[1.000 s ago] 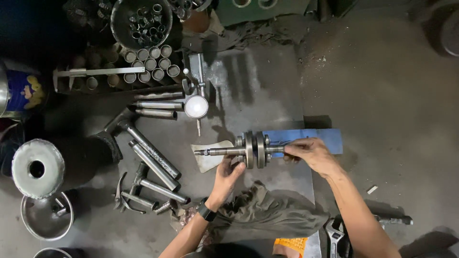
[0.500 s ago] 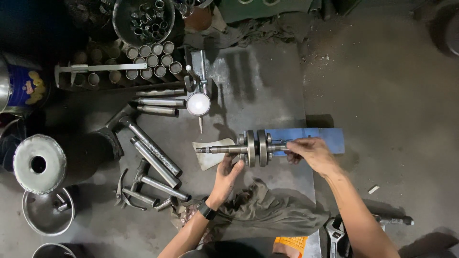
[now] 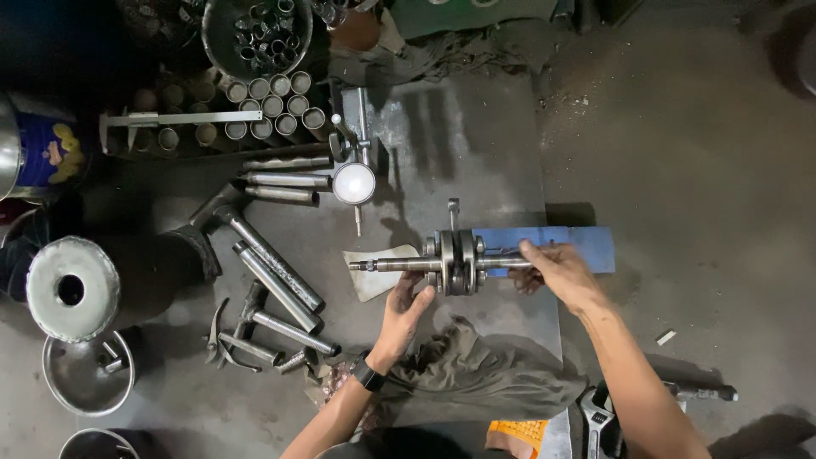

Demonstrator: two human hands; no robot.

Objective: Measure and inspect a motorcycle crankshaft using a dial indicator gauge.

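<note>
Crankshaft assembly (image 3: 455, 262) lay horizontal at the centre of the dark metal work plate (image 3: 476, 144), its twin flywheel webs upright and its two shaft ends pointing to 9 and 3 o'clock. Fingers of the right hand (image 3: 557, 272) were closed around the 3 o'clock shaft end, gripping it just beside the webs. The left hand (image 3: 406, 310) sat at 7 o'clock from the webs with fingers loosely curled upward against their lower edge; whether it bore any load could not be told. A black wristband (image 3: 367, 374) circled the left wrist. Under the 9 o'clock shaft end lay a pale scrap of paper (image 3: 374, 279); behind the 3 o'clock end lay a blue flat block (image 3: 586, 246). A dial gauge (image 3: 354, 182) stood at 11 o'clock from the assembly. Steel rods and tube sockets (image 3: 276, 272) lay at 9 o'clock, a grey rag (image 3: 476, 374) at 6 o'clock, and a bowl of small bushings (image 3: 259, 30) at 11 o'clock, well apart.
</note>
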